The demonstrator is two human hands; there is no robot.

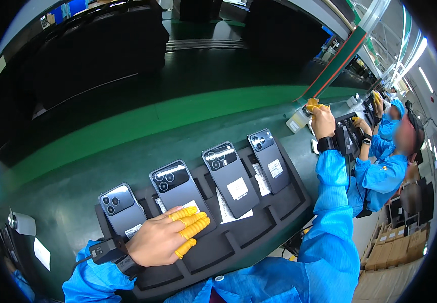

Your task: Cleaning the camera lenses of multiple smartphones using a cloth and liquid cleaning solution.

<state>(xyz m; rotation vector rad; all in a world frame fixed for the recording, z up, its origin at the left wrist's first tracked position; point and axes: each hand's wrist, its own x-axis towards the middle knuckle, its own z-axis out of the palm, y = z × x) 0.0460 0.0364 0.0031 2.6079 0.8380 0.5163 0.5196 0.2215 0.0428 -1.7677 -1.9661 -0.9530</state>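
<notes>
A black foam tray (276, 230) holds several dark grey phones, their backs and camera bumps facing up. My left hand (159, 240), with yellow finger cots, lies with fingers stretched across the lower part of one phone (175, 184), partly hiding its white label. Beside that hand is the leftmost phone (119, 206). Right of it lie a phone with a square white label (232, 174) and a last phone (270, 161). At far right, my right hand (323, 122) closes its yellow-capped fingers on the top of a squat, translucent bottle (296, 122); the exact grip is partly hidden.
The tray sits on a green bench (72, 177). A white bottle (22, 223) and a paper slip (41, 254) lie at left. A green post (337, 63) rises beyond my right hand. Co-workers in blue (380, 177) sit at right, near stacked cartons (395, 247).
</notes>
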